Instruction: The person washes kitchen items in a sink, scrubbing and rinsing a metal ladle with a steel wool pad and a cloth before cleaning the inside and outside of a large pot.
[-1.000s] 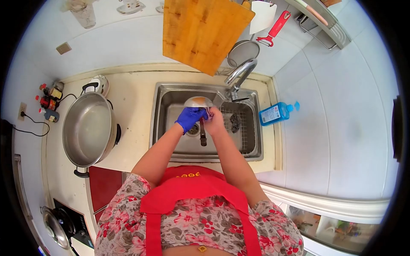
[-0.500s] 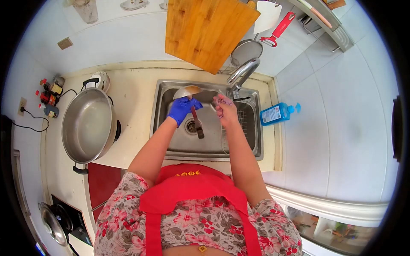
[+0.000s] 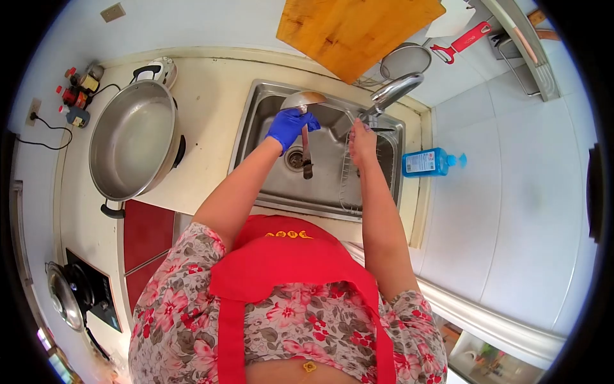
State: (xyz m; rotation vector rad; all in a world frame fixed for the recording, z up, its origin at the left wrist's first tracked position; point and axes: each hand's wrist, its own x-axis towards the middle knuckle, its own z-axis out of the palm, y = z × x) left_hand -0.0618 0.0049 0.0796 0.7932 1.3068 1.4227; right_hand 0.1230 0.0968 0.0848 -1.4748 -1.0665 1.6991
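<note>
My left hand (image 3: pixel 290 130), in a blue glove, is closed around a ladle (image 3: pixel 306 148) over the sink (image 3: pixel 272 184). The ladle's bowl points toward the back wall and its dark handle end hangs above the drain (image 3: pixel 294 159). My bare right hand (image 3: pixel 362 142) is at the base of the chrome faucet (image 3: pixel 396 91), beside the wire rack (image 3: pixel 345 189) in the sink. Its fingers look curled together; what lies in them is hidden, and whether they touch the faucet I cannot tell.
A big two-handled steel pan (image 3: pixel 131 144) stands left of the sink. A blue soap bottle (image 3: pixel 425 163) is at the right. A cutting board (image 3: pixel 355 32), a strainer (image 3: pixel 407 61) and a red peeler (image 3: pixel 464 43) hang behind. Sauce bottles (image 3: pixel 75 97) stand far left.
My right hand, which held something crumpled and purplish near the ladle, has moved right to the faucet base. The left hand still grips the ladle. The view has shifted.
</note>
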